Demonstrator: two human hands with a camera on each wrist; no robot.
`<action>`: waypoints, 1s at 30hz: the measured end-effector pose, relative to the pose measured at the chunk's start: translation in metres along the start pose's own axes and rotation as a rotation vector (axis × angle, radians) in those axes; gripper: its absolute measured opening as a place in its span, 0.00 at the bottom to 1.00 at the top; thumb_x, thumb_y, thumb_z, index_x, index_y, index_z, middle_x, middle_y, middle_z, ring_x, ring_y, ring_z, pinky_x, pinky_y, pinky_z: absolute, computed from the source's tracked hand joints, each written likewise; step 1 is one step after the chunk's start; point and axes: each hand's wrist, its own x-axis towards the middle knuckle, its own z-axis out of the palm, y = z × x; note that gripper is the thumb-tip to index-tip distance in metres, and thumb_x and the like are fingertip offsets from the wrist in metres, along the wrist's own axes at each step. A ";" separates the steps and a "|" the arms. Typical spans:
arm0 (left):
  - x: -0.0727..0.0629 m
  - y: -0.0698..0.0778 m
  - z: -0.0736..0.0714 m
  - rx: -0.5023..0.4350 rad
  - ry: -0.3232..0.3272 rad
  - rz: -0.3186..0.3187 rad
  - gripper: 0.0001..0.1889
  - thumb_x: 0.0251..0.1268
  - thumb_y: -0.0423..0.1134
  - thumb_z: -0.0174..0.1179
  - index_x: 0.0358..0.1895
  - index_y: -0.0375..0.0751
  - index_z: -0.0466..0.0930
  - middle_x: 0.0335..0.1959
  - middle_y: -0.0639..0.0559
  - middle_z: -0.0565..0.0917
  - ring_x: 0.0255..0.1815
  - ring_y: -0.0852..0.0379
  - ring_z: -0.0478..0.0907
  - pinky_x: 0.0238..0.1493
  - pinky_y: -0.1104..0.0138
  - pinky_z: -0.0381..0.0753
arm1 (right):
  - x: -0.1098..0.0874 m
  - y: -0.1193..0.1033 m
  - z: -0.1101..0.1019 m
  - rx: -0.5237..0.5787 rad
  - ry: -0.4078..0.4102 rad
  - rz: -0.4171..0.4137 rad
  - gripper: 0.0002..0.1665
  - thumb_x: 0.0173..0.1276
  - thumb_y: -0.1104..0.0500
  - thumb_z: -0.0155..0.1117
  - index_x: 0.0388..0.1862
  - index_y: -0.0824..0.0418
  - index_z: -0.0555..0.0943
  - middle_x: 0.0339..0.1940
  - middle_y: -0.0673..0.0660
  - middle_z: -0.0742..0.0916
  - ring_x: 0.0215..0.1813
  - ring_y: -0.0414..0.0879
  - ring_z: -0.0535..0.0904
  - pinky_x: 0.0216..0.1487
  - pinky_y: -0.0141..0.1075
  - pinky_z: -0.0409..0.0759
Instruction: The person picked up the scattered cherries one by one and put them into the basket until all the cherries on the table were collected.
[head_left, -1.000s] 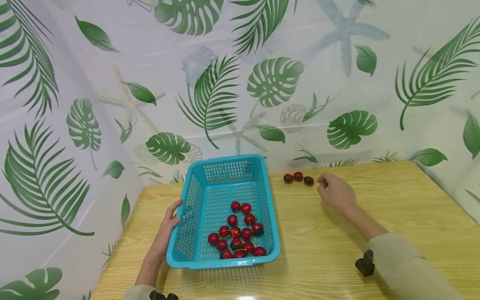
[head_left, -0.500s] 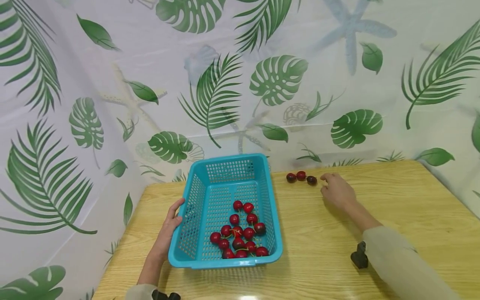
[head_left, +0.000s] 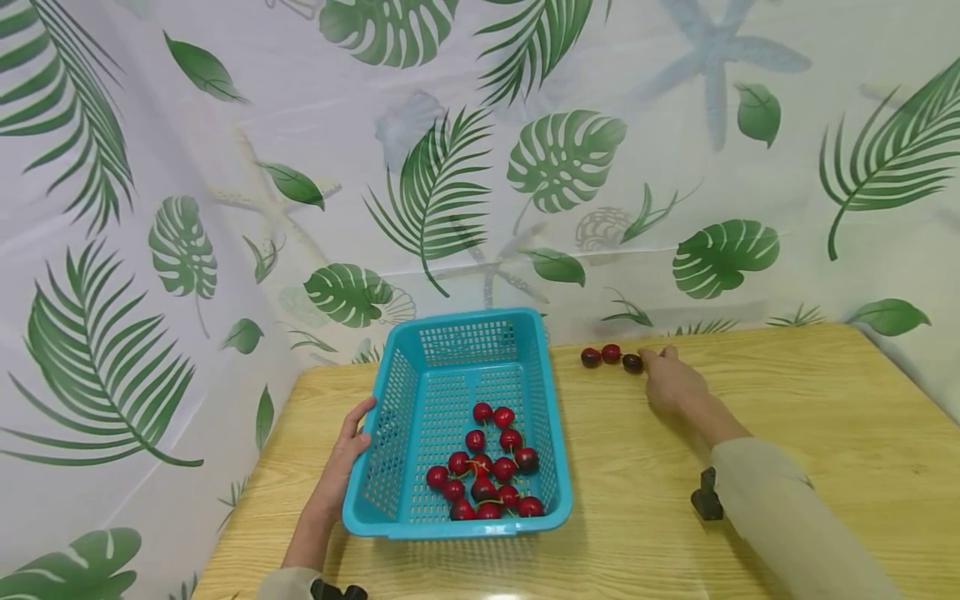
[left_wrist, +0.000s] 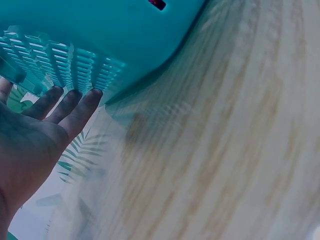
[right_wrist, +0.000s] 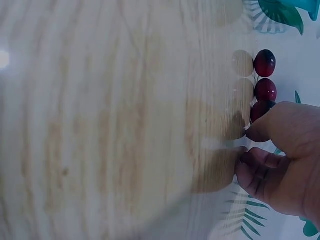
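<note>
A blue perforated plastic basket (head_left: 457, 531) sits on the table, with many red cherries (head_left: 483, 489) gathered toward its near right side. My left hand (head_left: 348, 446) rests against the outside of its left wall. In the left wrist view, the extended fingers (left_wrist: 82, 107) touch the slotted wall. To the right of the basket lie three dark red cherries in a short row; the rightmost cherry (head_left: 633, 363) is beside the fingertips of my right hand (head_left: 678, 387). From the right wrist, one digit overlaps that cherry, and the other fingers curl loosely with a gap before them.
The wood-grain table (head_left: 630, 500) ends at the back against a white cloth (head_left: 457, 75) printed with green leaves. The same cloth hangs along the left side. The basket's far end stands near the cloth.
My right hand has come slightly left, closer to the rightmost loose cherry. The left hand keeps its place on the basket, while the head view has shifted a little.
</note>
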 end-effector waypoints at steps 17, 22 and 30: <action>-0.001 0.003 0.001 -0.016 0.019 -0.021 0.29 0.76 0.41 0.36 0.78 0.50 0.48 0.76 0.37 0.53 0.68 0.35 0.59 0.58 0.58 0.71 | 0.002 0.010 0.003 -0.012 0.093 -0.060 0.20 0.71 0.64 0.48 0.56 0.73 0.78 0.47 0.72 0.77 0.39 0.58 0.79 0.33 0.50 0.80; -0.002 0.003 0.000 -0.011 0.011 -0.015 0.29 0.76 0.42 0.36 0.78 0.50 0.48 0.76 0.36 0.53 0.68 0.36 0.60 0.57 0.59 0.71 | 0.003 0.011 0.006 -0.021 0.138 -0.036 0.14 0.71 0.62 0.52 0.44 0.70 0.82 0.39 0.67 0.80 0.38 0.56 0.78 0.33 0.50 0.79; 0.000 0.003 0.003 -0.028 0.004 -0.018 0.29 0.77 0.40 0.36 0.78 0.50 0.47 0.75 0.35 0.54 0.66 0.37 0.61 0.56 0.60 0.74 | 0.002 0.006 0.006 -0.027 0.147 0.016 0.14 0.69 0.60 0.51 0.36 0.68 0.82 0.35 0.64 0.81 0.34 0.57 0.79 0.28 0.49 0.77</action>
